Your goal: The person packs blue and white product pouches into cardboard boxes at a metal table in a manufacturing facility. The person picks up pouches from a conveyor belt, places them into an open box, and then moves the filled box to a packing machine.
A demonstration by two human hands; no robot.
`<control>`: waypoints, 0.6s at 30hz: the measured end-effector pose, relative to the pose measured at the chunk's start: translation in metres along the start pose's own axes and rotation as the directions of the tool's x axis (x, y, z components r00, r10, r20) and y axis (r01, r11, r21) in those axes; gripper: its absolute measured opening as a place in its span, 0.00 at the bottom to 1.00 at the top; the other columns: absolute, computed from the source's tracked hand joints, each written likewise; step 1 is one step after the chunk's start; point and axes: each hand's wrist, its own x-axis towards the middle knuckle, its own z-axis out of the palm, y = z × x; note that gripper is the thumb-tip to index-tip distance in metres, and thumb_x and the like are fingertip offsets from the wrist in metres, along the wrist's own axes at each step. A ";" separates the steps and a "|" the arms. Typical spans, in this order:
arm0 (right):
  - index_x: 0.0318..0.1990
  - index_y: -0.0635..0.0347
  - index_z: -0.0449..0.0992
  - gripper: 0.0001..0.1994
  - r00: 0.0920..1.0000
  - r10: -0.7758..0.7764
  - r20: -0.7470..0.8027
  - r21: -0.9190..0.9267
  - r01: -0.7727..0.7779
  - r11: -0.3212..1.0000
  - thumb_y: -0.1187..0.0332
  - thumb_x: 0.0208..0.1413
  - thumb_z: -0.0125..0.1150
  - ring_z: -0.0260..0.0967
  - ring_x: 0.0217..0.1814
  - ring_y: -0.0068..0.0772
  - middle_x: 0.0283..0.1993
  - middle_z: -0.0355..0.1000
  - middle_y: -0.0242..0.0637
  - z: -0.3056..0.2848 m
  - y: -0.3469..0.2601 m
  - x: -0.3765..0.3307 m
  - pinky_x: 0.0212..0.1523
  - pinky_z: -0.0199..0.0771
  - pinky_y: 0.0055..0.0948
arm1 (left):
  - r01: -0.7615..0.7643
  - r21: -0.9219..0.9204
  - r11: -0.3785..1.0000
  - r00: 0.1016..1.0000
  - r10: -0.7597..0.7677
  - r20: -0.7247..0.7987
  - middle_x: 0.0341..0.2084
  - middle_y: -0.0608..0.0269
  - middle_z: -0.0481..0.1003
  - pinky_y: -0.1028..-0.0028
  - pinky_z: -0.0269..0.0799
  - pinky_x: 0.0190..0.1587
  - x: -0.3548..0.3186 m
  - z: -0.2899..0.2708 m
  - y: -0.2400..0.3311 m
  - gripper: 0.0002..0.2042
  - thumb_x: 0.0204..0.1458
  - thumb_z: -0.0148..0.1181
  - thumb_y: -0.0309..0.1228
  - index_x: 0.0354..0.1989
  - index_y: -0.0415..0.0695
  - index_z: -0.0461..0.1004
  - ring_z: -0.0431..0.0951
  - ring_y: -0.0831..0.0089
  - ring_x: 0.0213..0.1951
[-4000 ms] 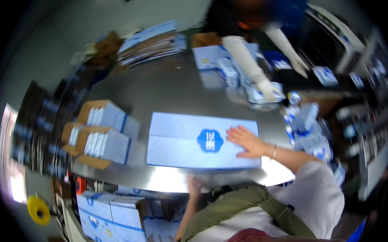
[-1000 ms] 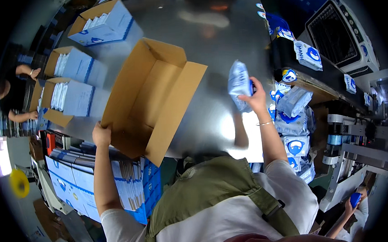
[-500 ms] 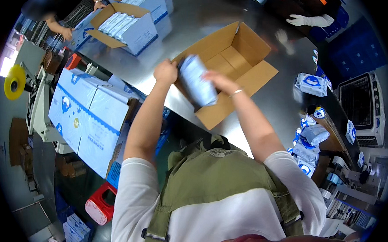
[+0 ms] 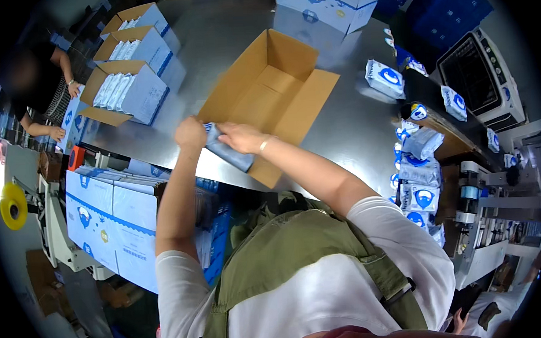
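Observation:
An open brown-lined cardboard carton (image 4: pixel 281 79) stands on the metal table in front of me, flaps spread. At its near left end, a soft white-and-blue pack (image 4: pixel 233 156) lies tilted, partly inside the carton. My right hand (image 4: pixel 239 137) is closed over the upper part of this pack, fingers pointing left. My left hand (image 4: pixel 190 134) is curled at the carton's left edge, beside the pack's upper end; its fingertips are partly hidden, and it appears to grip the carton edge.
Loose packs (image 4: pixel 419 176) are piled at the right, beside a conveyor (image 4: pixel 438 108) carrying more. One pack (image 4: pixel 384 78) lies on the table. Filled cartons (image 4: pixel 147 96) stand far left near another person's hands. Flattened cartons (image 4: pixel 111 220) are stacked near left. Another carton (image 4: pixel 326 7) stands at the back, a gloved hand beside it.
The pack has come down from above the carton into its near left end, my right hand still on it. My left hand stays by the carton edge. The whole view has turned.

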 end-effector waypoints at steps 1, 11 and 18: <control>0.61 0.62 0.58 0.28 0.996 0.038 0.084 -0.057 -0.034 0.998 0.55 0.57 0.49 0.63 0.56 0.50 0.56 0.64 0.50 0.011 0.000 0.010 0.55 0.63 0.38 | 0.011 -0.002 1.000 1.000 -0.011 0.003 0.35 0.49 0.77 0.60 0.72 0.42 -0.005 0.008 0.008 0.12 0.52 0.49 0.36 0.36 0.43 0.75 0.76 0.52 0.41; 0.59 0.52 0.63 0.27 0.954 -0.180 -0.239 0.139 0.217 0.966 0.63 0.50 0.58 0.54 0.64 0.53 0.61 0.58 0.52 -0.068 0.045 -0.047 0.62 0.58 0.39 | -0.120 0.096 0.988 0.992 0.116 0.042 0.35 0.50 0.76 0.56 0.72 0.40 0.013 -0.012 -0.025 0.13 0.48 0.53 0.38 0.38 0.46 0.76 0.76 0.52 0.39; 0.57 0.55 0.63 0.37 0.592 0.158 -0.791 -0.225 -0.521 0.823 0.72 0.32 0.69 0.52 0.66 0.50 0.60 0.60 0.45 -0.209 0.247 -0.207 0.63 0.52 0.48 | 0.056 0.016 0.998 0.975 -0.051 -0.218 0.41 0.46 0.73 0.57 0.67 0.46 0.047 -0.011 -0.063 0.18 0.49 0.56 0.31 0.49 0.40 0.69 0.72 0.47 0.45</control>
